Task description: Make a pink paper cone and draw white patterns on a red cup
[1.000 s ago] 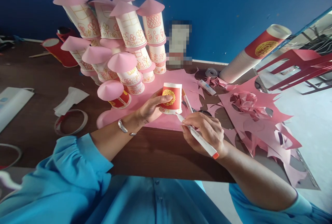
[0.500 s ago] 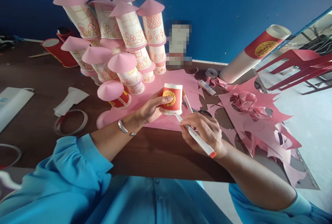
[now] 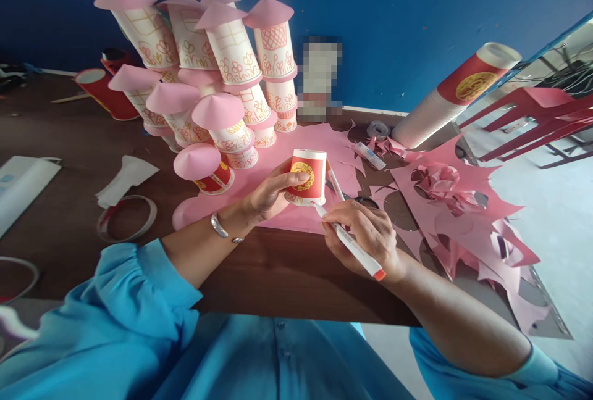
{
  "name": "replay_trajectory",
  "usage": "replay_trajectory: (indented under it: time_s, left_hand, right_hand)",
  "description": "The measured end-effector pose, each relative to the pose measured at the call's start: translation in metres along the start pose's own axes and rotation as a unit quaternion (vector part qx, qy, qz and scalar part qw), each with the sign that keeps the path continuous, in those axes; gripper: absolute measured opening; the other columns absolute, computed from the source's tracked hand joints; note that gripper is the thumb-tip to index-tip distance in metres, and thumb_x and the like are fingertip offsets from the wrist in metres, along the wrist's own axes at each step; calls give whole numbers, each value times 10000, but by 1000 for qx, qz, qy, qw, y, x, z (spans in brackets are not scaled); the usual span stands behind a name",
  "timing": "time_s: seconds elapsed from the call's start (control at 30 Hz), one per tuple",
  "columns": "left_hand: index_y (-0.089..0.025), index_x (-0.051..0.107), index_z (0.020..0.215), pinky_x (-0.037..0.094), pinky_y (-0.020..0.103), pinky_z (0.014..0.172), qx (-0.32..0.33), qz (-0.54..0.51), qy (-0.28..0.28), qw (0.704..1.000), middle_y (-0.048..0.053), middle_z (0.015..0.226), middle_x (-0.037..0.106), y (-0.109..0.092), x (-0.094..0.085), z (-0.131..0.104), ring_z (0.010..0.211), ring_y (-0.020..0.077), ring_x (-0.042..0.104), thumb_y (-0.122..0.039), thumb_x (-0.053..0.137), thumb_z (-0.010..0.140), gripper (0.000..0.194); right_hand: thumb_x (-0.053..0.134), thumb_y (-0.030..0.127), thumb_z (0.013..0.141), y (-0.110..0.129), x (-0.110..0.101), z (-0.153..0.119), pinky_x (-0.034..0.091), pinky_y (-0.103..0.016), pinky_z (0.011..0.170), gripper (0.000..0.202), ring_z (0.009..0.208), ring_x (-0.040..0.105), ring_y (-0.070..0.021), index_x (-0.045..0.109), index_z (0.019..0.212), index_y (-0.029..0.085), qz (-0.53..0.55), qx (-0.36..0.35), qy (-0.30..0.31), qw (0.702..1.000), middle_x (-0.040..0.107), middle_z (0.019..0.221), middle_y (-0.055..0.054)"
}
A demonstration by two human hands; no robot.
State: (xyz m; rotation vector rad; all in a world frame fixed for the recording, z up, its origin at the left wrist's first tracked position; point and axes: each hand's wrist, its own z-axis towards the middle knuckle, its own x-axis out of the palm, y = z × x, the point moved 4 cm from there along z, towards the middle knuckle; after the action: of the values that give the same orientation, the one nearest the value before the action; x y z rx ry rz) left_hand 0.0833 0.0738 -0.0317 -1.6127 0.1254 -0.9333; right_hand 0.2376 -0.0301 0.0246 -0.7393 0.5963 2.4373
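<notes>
My left hand [image 3: 273, 193] is wrapped round a red and white paper cup [image 3: 315, 179] with a gold emblem, its thumb across the front. Between the fingers of my right hand [image 3: 364, 233] is a white marker with an orange end [image 3: 356, 250]. Its tip meets the white band along the cup's lower edge, where small drawn marks show. A second marker [image 3: 334, 181] lies behind the cup on pink paper [image 3: 319, 141]. To the left stand several paper-cup towers [image 3: 234, 51] with pink cone roofs and drawn flowers and windows.
Scissors [image 3: 365, 202], a glue tube [image 3: 370, 155] and a tape roll [image 3: 378, 130] lie right of the cup. Pink paper scraps [image 3: 456, 215] cover the table's right side below a tall cup stack [image 3: 426, 117]. A large tape ring [image 3: 127, 220] lies at left.
The marker tip has shifted very slightly to the right along the cup's lower edge. My left hand and the cup hold almost still.
</notes>
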Motion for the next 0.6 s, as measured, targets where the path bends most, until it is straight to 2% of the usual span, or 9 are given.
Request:
replay_trajectory:
  time_s: [0.27, 0.6]
  left_hand:
    - [-200, 749, 1150, 612, 408, 855, 13, 7, 2, 1000, 37, 879, 767, 2, -3, 0, 824, 238, 758, -475, 844, 861, 410]
    - [-186, 766, 1133, 616, 370, 804, -1, -3, -2, 1000, 80, 1003, 805, 2, -3, -1, 911, 248, 768, -465, 870, 843, 416]
  right_hand:
    - [688, 71, 1008, 0, 0, 0, 578, -245, 590, 187, 641, 765, -145, 627, 1039, 245, -1, -5, 3, 1000, 771, 791, 24]
    - [694, 76, 1000, 1, -3, -1, 576, -248, 560, 198, 610, 753, -153, 610, 1071, 241, 3, -21, -13, 1000, 755, 754, 28]
